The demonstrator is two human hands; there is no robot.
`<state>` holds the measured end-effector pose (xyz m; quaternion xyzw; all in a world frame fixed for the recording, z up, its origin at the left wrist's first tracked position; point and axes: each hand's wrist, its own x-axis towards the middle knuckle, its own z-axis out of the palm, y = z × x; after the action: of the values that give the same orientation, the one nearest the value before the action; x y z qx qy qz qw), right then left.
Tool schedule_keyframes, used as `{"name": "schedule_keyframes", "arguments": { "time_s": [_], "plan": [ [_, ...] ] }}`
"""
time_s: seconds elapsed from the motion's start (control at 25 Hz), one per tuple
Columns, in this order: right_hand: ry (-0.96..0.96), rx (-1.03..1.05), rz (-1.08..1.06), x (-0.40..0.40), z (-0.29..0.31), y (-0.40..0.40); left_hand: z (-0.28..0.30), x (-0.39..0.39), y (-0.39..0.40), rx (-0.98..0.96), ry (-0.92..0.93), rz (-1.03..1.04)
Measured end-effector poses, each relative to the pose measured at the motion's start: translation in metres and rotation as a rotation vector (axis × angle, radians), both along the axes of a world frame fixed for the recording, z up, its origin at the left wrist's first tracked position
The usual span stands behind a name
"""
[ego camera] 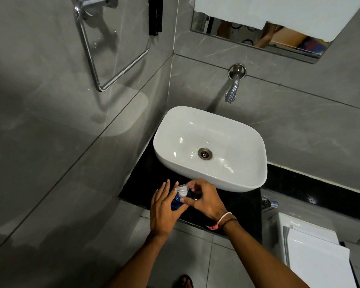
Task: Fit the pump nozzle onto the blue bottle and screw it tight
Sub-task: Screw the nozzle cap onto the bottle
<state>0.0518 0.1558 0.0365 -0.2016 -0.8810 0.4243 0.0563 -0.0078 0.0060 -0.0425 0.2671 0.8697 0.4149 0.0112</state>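
Note:
The blue bottle (pixel 177 201) stands on the black counter (pixel 241 202) in front of the sink, mostly hidden between my hands. A clear pump nozzle (pixel 182 190) sits on top of the bottle, its spout pointing left. My left hand (pixel 164 208) wraps the bottle's left side, fingers stretched upward. My right hand (pixel 204 199) pinches the nozzle's collar with thumb and fingers from the right.
A white basin (pixel 211 129) sits on the counter just behind my hands, with a wall tap (pixel 233 86) above it. A chrome towel rail (pixel 104 59) hangs on the left wall. A white toilet tank (pixel 312 252) stands at lower right. Grey floor tiles lie below.

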Motion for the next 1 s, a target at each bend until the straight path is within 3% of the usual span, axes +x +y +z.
{"name": "schedule_keyframes", "arguments": {
  "time_s": [0.12,0.28,0.44,0.64,0.84,1.0],
  "plan": [
    [0.015,0.016,0.147,0.0,-0.002,0.0,-0.001,0.0,0.002,0.02,0.0,-0.02],
    [0.026,0.122,0.091,-0.004,-0.002,-0.004,-0.002,0.0,0.002,-0.002,0.032,-0.03],
    [0.036,0.154,0.223,-0.003,-0.005,-0.005,-0.001,0.0,0.001,-0.039,0.086,-0.028],
    [0.034,0.335,0.132,-0.001,-0.005,-0.012,0.0,-0.002,0.001,-0.051,0.085,-0.031],
    [0.047,0.314,0.221,0.004,-0.009,-0.011,-0.003,-0.001,0.002,-0.04,0.076,-0.013],
    [0.056,0.409,0.156,0.004,-0.01,-0.017,-0.004,0.001,0.003,-0.016,0.058,-0.002]
  ]
}}
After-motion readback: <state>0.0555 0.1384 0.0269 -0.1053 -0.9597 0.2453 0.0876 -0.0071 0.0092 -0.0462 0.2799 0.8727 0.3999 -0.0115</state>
